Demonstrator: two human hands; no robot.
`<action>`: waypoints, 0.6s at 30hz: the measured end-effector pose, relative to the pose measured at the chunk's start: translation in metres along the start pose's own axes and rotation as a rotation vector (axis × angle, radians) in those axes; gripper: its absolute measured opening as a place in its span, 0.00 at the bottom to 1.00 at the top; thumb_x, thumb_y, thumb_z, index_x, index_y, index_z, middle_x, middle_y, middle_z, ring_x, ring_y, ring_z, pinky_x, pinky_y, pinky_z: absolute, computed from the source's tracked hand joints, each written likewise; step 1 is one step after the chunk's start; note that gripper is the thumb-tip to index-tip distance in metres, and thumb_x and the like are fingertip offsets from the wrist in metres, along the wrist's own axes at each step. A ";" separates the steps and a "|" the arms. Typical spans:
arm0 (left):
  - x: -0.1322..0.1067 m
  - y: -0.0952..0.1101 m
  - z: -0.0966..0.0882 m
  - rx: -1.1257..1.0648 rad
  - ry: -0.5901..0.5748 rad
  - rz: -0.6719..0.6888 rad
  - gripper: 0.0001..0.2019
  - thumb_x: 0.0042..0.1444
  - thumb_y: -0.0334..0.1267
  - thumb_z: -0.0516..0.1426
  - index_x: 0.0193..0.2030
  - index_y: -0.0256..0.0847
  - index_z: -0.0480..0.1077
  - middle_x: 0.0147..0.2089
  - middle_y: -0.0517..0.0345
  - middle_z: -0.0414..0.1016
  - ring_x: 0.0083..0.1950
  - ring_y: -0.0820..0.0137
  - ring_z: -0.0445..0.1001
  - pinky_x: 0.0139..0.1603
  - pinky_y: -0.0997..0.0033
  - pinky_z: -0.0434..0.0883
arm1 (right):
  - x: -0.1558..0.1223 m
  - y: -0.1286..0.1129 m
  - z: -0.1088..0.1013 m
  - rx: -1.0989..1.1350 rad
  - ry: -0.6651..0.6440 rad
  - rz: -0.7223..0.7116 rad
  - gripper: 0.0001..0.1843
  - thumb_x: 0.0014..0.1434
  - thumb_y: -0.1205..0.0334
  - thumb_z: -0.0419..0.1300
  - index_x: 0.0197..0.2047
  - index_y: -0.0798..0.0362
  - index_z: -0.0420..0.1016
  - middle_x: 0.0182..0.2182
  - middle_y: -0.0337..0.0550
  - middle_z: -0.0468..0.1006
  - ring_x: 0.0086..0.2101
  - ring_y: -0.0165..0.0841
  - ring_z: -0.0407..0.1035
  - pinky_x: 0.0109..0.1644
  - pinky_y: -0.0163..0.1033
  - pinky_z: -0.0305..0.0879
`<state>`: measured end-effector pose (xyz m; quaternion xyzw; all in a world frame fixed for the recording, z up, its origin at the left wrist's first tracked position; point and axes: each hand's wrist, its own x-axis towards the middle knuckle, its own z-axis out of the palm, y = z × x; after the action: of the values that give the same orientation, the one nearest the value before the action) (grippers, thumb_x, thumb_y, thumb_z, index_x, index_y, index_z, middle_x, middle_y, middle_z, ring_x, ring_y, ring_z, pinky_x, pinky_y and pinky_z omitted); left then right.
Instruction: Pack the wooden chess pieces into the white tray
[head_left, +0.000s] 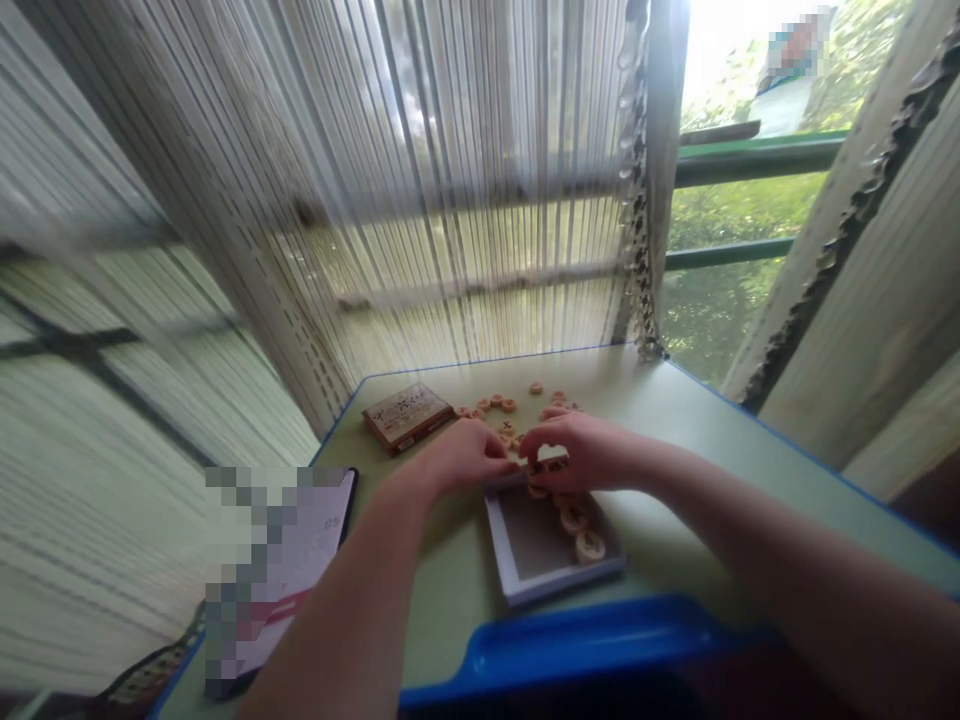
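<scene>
My left hand (461, 457) and my right hand (577, 450) meet over the far end of a shallow white-rimmed box tray (525, 545) on a pale green table (675, 420). The right hand's fingers are curled round a small round wooden game piece (553, 455). The left hand's fingers are pinched together right beside it, and what they hold is hidden. Three similar round pieces (577, 525) lie in a row along the tray's right side. More loose wooden pieces (510, 405) are scattered on the table just beyond my hands.
A brown printed box lid (407, 415) lies at the far left of the table. A phone or booklet (300, 560) rests at the near left edge. A blue plastic chair back (585, 640) is in front of me. Curtains and a window stand behind the table.
</scene>
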<state>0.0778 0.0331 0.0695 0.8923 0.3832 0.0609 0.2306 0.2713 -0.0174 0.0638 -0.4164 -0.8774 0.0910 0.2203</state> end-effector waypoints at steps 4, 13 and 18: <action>-0.002 -0.003 0.001 -0.036 0.003 0.029 0.18 0.47 0.48 0.55 0.19 0.34 0.70 0.17 0.65 0.53 0.21 0.79 0.52 0.22 0.76 0.49 | -0.001 -0.003 0.002 -0.014 0.009 -0.008 0.10 0.46 0.64 0.63 0.35 0.49 0.78 0.27 0.40 0.74 0.34 0.32 0.66 0.37 0.35 0.61; -0.004 0.002 0.002 0.028 0.002 0.032 0.16 0.48 0.46 0.55 0.21 0.33 0.72 0.17 0.64 0.61 0.21 0.78 0.55 0.22 0.76 0.51 | -0.006 -0.013 -0.001 -0.014 -0.082 -0.079 0.08 0.48 0.66 0.61 0.33 0.48 0.79 0.28 0.39 0.77 0.32 0.31 0.67 0.40 0.36 0.61; -0.004 0.008 0.000 0.058 0.017 0.031 0.13 0.47 0.41 0.55 0.23 0.34 0.74 0.20 0.61 0.67 0.23 0.76 0.61 0.24 0.77 0.54 | -0.005 -0.011 -0.001 -0.012 -0.082 -0.063 0.09 0.46 0.67 0.61 0.33 0.50 0.78 0.31 0.41 0.77 0.34 0.32 0.67 0.39 0.36 0.62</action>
<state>0.0802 0.0249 0.0731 0.9038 0.3730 0.0610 0.2006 0.2667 -0.0286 0.0666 -0.3856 -0.8990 0.0959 0.1843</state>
